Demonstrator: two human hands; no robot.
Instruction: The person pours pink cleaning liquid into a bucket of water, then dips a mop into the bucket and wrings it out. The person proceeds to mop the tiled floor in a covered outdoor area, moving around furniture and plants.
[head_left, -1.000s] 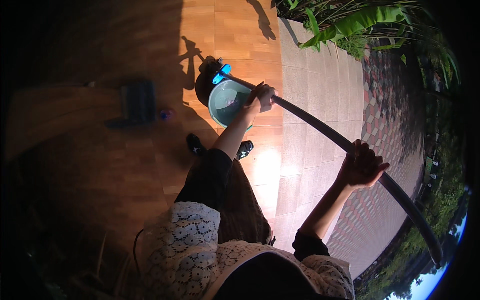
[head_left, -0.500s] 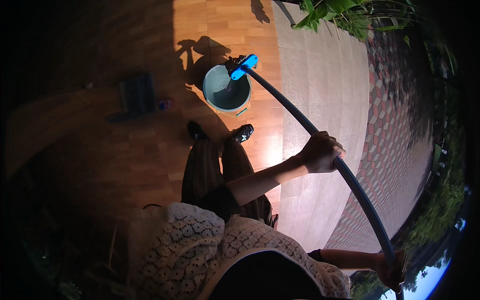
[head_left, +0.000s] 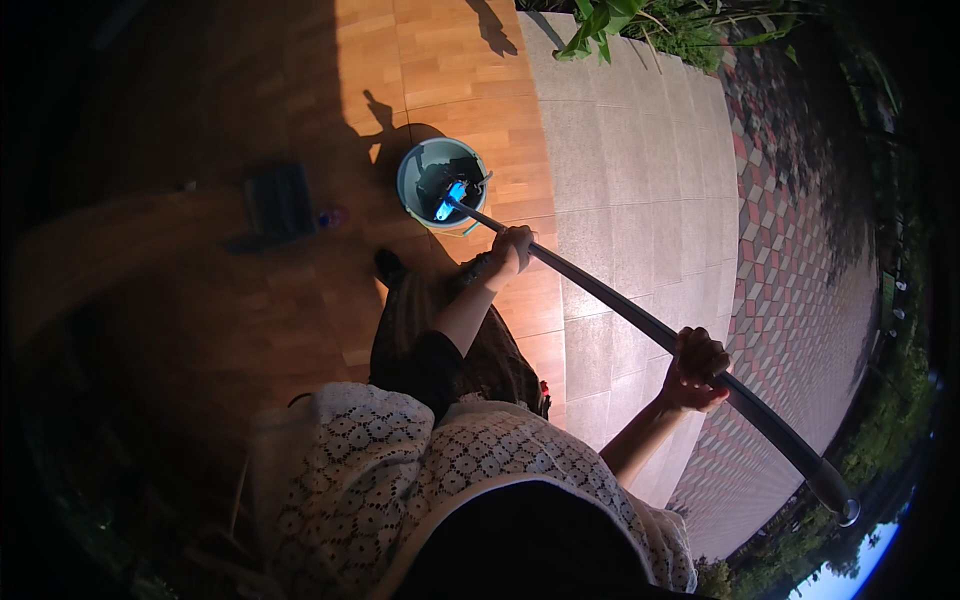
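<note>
My left hand (head_left: 513,252) is wrapped round the lower part of a mop's dark handle (head_left: 606,293). Farther up that same handle, my right hand (head_left: 695,370) is closed round it too. The handle slants from the upper left down to the lower right. At its low end, the bright blue mop head (head_left: 450,202) sits inside the rim of a grey-blue bucket (head_left: 411,180). Dark mop strands lie in the bucket round the head. How deep they reach cannot be made out.
My feet stand on the wood-patterned floor (head_left: 470,90) just below the bucket. A dark dustpan-like thing (head_left: 280,203) lies to the left, with a small reddish-purple item (head_left: 331,217) beside it. Pale tiles (head_left: 640,150), patterned paving (head_left: 790,270) and green plants (head_left: 600,25) are on the right.
The mop head has gone from above the bucket's rim down into the bucket. Both my hands have moved toward the bucket, and the handle's upper end has come into view.
</note>
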